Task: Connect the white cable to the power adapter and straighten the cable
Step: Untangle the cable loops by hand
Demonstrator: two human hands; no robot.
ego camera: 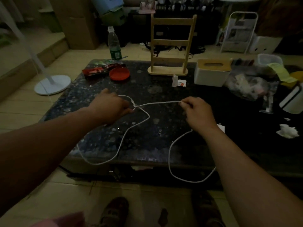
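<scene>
Centre frame: left hand (111,107), right hand (197,113) each pinch white cable (158,103) | wooden rack (167,71) beyond | power adapter (222,127) half-hidden by right wrist

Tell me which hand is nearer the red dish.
Left. The left hand sits just in front of the red dish; the right hand is farther off to its right.

Our thin white cable (157,103) spans left hand (111,107) to right hand (198,112) across the dark speckled stone tabletop (164,89); a ladder-shaped wooden rack (167,71) stands behind.
</scene>
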